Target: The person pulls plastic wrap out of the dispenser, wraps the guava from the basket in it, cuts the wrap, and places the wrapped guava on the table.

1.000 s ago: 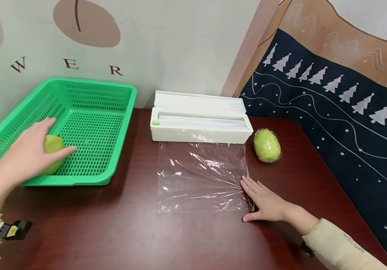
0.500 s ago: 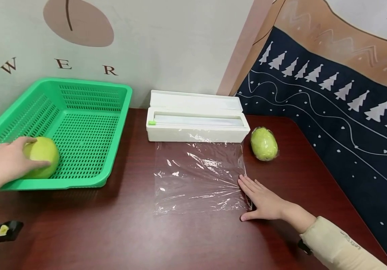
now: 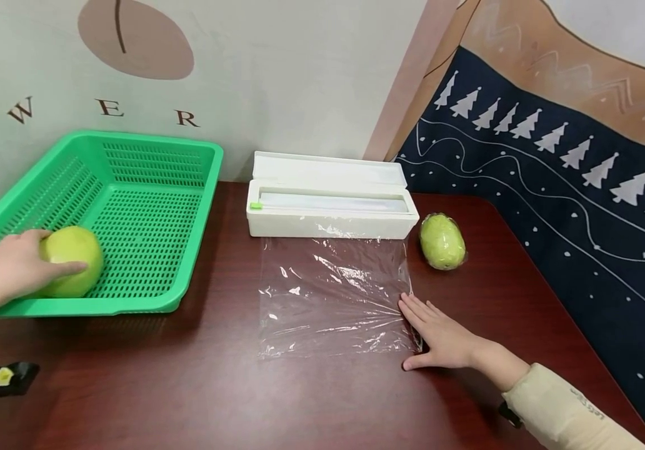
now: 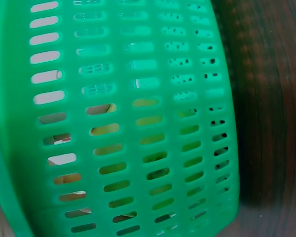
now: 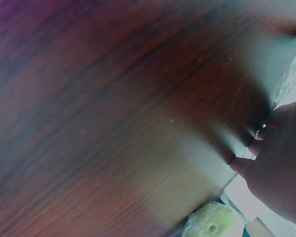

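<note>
In the head view my left hand (image 3: 17, 265) curls its thumb and fingers round a round yellow-green fruit (image 3: 77, 259) at the near left corner of a green plastic basket (image 3: 201, 206). The left wrist view faces the slotted basket wall (image 4: 101, 163), with yellow-green showing through its slots. My right hand (image 3: 440, 334) lies with fingers stretched out on the right edge of a clear sheet of cling film (image 3: 328, 300). That sheet runs toward me from a white cling film box (image 3: 328, 225) with a raised lid. In the right wrist view, the right hand (image 5: 281, 158) appears dark against the table.
A second yellow-green fruit (image 3: 442, 242), wrapped in film, sits right of the box. On the box's left end is a small green slider (image 3: 256, 205). The dark red-brown table (image 3: 232, 400) meets a printed wall (image 3: 300, 75) at the back and a dark tree-patterned one at right.
My left hand has come down onto the fruit in the basket, and its fingers have closed round it. The right hand stays on the film's edge. The head view has shifted slightly.
</note>
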`<action>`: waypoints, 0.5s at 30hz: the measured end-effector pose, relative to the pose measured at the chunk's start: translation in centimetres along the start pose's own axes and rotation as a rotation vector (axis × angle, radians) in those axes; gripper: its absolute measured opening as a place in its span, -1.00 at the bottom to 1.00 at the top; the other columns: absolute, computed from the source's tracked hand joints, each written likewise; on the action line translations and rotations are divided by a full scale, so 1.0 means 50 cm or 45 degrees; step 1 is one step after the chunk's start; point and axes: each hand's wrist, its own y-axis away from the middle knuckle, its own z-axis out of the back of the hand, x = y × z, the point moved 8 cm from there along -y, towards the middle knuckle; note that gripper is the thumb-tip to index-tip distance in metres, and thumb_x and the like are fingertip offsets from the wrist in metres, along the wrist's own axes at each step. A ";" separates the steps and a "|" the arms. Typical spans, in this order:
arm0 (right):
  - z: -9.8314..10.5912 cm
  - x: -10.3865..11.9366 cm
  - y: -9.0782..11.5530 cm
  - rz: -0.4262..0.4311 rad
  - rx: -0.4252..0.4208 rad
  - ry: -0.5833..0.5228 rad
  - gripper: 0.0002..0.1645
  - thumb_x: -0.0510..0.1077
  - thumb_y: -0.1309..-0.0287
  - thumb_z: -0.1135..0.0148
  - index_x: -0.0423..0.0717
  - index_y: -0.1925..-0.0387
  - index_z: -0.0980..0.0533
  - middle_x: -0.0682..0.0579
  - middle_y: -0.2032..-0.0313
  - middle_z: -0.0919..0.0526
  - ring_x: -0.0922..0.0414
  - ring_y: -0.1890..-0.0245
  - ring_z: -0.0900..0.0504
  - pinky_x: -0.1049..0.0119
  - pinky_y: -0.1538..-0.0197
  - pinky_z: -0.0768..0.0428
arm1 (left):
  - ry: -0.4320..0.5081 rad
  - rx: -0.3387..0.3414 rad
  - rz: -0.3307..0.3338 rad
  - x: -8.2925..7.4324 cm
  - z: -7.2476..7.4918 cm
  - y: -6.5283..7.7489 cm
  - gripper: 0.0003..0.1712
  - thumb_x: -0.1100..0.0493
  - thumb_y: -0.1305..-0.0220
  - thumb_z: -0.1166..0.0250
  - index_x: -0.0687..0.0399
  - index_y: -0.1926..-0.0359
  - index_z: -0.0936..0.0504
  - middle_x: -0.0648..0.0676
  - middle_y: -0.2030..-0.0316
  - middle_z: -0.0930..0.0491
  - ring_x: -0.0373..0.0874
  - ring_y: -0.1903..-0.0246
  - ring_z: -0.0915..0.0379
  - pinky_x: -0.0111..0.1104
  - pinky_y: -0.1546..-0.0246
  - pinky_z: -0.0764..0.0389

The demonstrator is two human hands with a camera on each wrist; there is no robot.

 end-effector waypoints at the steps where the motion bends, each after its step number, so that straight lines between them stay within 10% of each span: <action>1: 0.000 0.000 0.000 0.000 0.000 0.002 0.29 0.45 0.11 -0.21 -0.40 -0.36 -0.05 -0.33 -0.40 -0.03 -0.23 -0.40 -0.03 -0.19 -0.33 -0.11 | 0.007 -0.009 -0.005 0.000 0.001 0.000 0.00 -0.06 -0.20 -0.19 0.83 -0.17 0.01 0.74 0.07 -0.14 0.56 0.09 -0.10 0.28 0.23 -0.28; 15: 0.000 0.000 0.001 0.000 0.000 0.011 0.29 0.45 0.11 -0.20 -0.39 -0.36 -0.05 -0.33 -0.39 -0.03 -0.23 -0.40 -0.04 -0.18 -0.33 -0.12 | 0.185 -0.161 -0.116 -0.056 0.048 0.004 -0.02 -0.05 -0.24 -0.20 0.56 -0.34 0.07 0.65 -0.12 -0.16 0.43 0.05 -0.15 0.17 0.28 -0.29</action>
